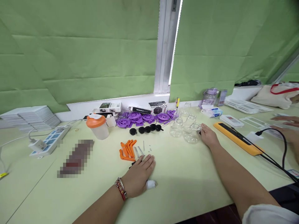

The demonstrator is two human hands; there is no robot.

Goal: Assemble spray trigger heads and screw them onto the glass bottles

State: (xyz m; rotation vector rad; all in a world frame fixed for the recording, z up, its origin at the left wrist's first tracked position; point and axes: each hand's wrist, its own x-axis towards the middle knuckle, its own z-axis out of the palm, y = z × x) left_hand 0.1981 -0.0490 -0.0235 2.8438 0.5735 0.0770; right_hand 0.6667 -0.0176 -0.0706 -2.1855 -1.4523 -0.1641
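My left hand (139,174) lies flat on the table with its fingers stretched out, partly covering a black item (132,165). White wrapping covers its thumb. Just beyond it are orange angled pieces (128,149), metal screws (139,151) and tiny metal bits (149,148). My right hand (207,135) is closed beside the clear round glass vessels (191,137), with a small dark thing at its fingertips that I cannot make out. Black round parts (147,129) form a row in front of the purple discs (135,116).
An orange-lidded cup (98,127) and a power strip (50,141) are on the left, beside white stacks (31,116). On the right are a yellow-orange power strip (238,138), cables, wipes (211,112), a purple bottle (209,97) and another person's hands (286,124).
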